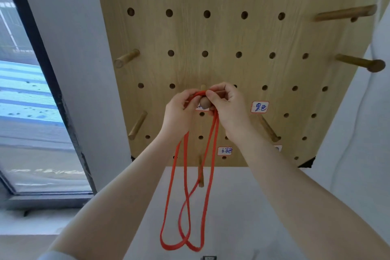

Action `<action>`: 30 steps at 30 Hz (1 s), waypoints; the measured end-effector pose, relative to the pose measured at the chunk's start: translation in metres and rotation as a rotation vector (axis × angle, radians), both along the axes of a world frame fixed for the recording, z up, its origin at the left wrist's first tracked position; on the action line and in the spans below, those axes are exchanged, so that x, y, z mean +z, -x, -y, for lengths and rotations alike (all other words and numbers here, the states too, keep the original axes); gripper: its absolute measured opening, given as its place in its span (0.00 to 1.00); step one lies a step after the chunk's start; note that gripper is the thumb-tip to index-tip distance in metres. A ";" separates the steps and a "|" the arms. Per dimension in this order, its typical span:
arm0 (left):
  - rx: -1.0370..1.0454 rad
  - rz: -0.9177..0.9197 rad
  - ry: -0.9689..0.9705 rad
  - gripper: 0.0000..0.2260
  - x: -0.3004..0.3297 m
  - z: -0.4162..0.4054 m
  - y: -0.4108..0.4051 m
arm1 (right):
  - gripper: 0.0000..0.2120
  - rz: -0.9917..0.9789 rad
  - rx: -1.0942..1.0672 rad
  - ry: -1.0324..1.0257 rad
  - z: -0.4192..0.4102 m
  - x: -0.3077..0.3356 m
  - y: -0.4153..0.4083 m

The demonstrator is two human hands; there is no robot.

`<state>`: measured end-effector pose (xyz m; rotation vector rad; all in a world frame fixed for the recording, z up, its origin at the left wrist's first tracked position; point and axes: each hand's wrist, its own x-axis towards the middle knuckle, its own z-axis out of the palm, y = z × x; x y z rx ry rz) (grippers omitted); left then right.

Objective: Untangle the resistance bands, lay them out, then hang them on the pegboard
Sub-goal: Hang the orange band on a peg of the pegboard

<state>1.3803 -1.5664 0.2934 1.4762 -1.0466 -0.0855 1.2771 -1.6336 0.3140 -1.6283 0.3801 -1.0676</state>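
A red resistance band [186, 186], doubled into two long loops, hangs down in front of the wooden pegboard [232, 34]. Its top passes over a wooden peg [204, 102] near the board's middle. My left hand [179, 115] pinches the band just left of the peg's round end. My right hand [229, 107] pinches it just right of the peg, thumb on top. The loops' lower ends dangle free and cross each other near the bottom.
Several other wooden pegs stick out of the board: left [126, 58], lower left [137, 125], right [358, 62], upper right [346, 13]. Small handwritten labels [259, 107] sit under some pegs. A window [25, 91] is at left, white wall around the board.
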 end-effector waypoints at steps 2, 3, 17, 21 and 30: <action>0.015 0.029 -0.008 0.10 -0.001 0.003 -0.005 | 0.03 0.036 0.028 -0.062 0.002 -0.002 -0.002; 0.017 0.034 -0.004 0.10 -0.001 0.004 -0.006 | 0.03 0.042 0.043 -0.084 0.004 -0.003 -0.003; 0.192 0.044 0.055 0.15 0.001 0.023 -0.013 | 0.04 0.127 -0.130 0.020 0.007 -0.002 -0.023; 0.258 0.199 -0.134 0.15 -0.007 0.027 -0.015 | 0.05 0.117 -0.140 -0.062 0.015 -0.013 -0.031; 0.042 0.032 -0.238 0.14 -0.052 0.020 -0.022 | 0.23 -0.148 -0.101 -0.027 0.014 -0.070 -0.012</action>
